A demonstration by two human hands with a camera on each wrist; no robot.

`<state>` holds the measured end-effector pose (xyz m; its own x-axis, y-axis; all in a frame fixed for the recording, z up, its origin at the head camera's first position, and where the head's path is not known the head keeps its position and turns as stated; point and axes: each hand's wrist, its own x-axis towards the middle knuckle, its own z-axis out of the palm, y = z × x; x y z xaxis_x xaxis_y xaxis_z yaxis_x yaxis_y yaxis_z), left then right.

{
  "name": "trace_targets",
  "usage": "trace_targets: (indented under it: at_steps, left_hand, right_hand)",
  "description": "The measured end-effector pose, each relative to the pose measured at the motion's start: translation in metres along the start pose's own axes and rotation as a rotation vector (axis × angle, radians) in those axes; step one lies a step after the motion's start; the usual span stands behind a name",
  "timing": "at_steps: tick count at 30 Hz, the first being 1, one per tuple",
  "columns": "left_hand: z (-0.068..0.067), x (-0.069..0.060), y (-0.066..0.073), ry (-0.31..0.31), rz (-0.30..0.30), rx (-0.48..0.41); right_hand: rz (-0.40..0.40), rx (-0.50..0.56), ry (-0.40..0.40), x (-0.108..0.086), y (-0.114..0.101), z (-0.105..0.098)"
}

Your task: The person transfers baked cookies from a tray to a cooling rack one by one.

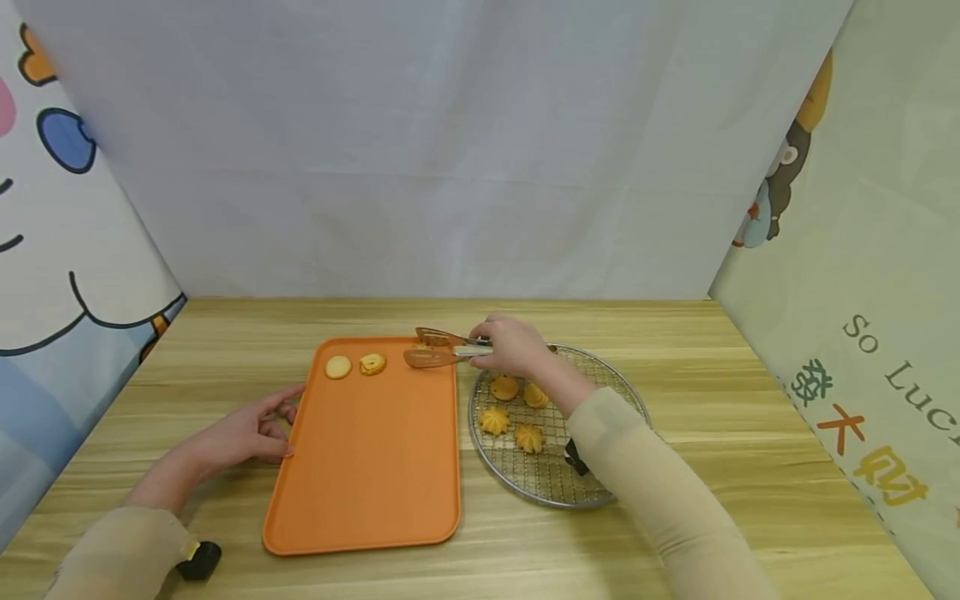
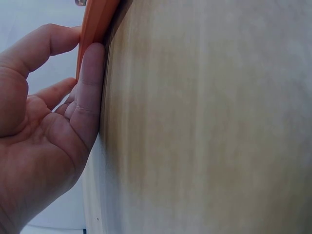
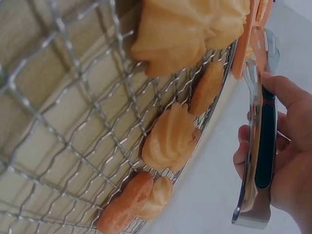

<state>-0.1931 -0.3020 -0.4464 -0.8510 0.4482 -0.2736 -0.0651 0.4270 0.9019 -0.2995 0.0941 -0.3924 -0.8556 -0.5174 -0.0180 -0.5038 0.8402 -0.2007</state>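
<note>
An orange tray (image 1: 367, 467) lies on the table, with a smooth round cookie (image 1: 338, 367) and a ridged ring-like cookie (image 1: 372, 363) near its far edge. My left hand (image 1: 240, 433) holds the tray's left rim; in the left wrist view its fingers (image 2: 90, 78) are on both sides of the edge. In my right hand (image 1: 513, 343) is a pair of tongs (image 3: 265, 141) with brown slotted heads, above the tray's far right corner. A cookie partly shows between the heads; whether they pinch it I cannot tell. Several piped cookies (image 1: 529, 437) sit on a round wire rack (image 1: 551, 479).
The rack stands just right of the tray, and my right forearm crosses over it, hiding part of the mesh. A long brown cookie (image 3: 126, 202) lies near the rack's rim. Behind the wooden table (image 1: 712, 467) hangs a pale cloth (image 1: 450, 167); printed panels flank both sides.
</note>
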Motion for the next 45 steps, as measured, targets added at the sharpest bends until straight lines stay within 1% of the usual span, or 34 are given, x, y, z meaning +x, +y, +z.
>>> trace_targets:
  at_steps: [11, 21, 27, 35, 45]
  left_hand:
    - [-0.0002, 0.0, -0.0004, 0.0, 0.002, -0.004]
    - [-0.0005, -0.0001, -0.0005, 0.005, -0.008, -0.002]
    - [-0.0005, -0.0001, -0.0002, 0.008, -0.007, 0.0]
    - [-0.0007, 0.0005, -0.0003, 0.011, -0.01, 0.008]
    - [-0.0003, 0.0001, -0.0008, 0.005, -0.001, 0.006]
  right_hand:
    - [0.016, 0.053, -0.014, 0.0003, -0.0007, 0.0007]
    - [0.022, 0.057, -0.008, 0.0, -0.0009, 0.0016]
    - [0.011, 0.065, -0.001, -0.0016, -0.0023, 0.0006]
    - [0.004, 0.075, 0.039, -0.0023, -0.0022, 0.0027]
    - [0.006, 0.13, 0.044, -0.0043, 0.0006, 0.0042]
